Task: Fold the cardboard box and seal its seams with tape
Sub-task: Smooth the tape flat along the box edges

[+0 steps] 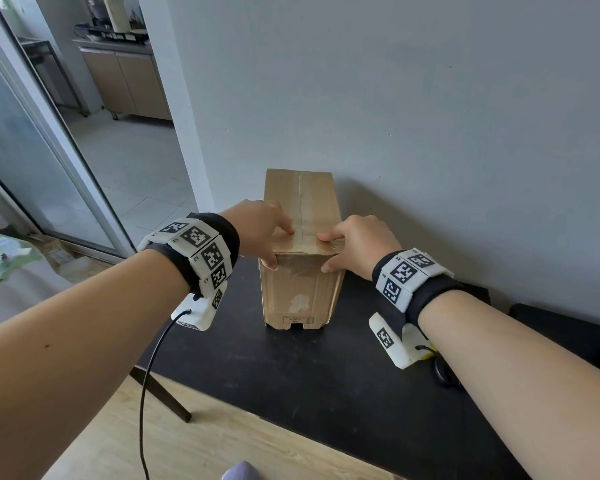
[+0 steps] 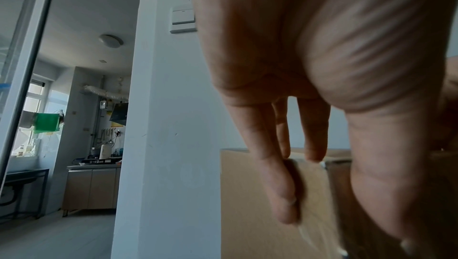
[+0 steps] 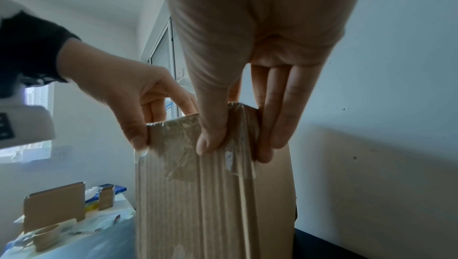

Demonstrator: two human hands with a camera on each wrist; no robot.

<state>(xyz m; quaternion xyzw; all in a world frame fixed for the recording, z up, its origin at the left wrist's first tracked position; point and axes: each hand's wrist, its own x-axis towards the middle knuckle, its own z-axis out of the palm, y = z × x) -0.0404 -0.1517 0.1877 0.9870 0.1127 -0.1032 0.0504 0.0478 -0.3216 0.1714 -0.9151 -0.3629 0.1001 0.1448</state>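
A tall brown cardboard box (image 1: 300, 296) stands upright on the black table (image 1: 291, 375), its top flaps closed along a centre seam (image 1: 300, 202). Clear tape (image 1: 303, 263) wraps over the near top edge onto the front face, wrinkled in the right wrist view (image 3: 181, 155). My left hand (image 1: 281, 247) grips the near left top corner, index finger on top, thumb on the front face. My right hand (image 1: 326, 252) grips the near right corner, its thumb (image 3: 208, 141) pressing the tape and its fingers (image 3: 277, 126) flat on the right side. The left wrist view shows my fingers (image 2: 280, 194) against the box (image 2: 247, 204).
A grey wall stands close behind the box. A black ring-shaped object (image 1: 444, 374) lies on the table under my right forearm, partly hidden. Small cardboard boxes (image 3: 54, 204) and a tape roll (image 3: 47, 237) sit on a light surface to the left. A doorway opens far left.
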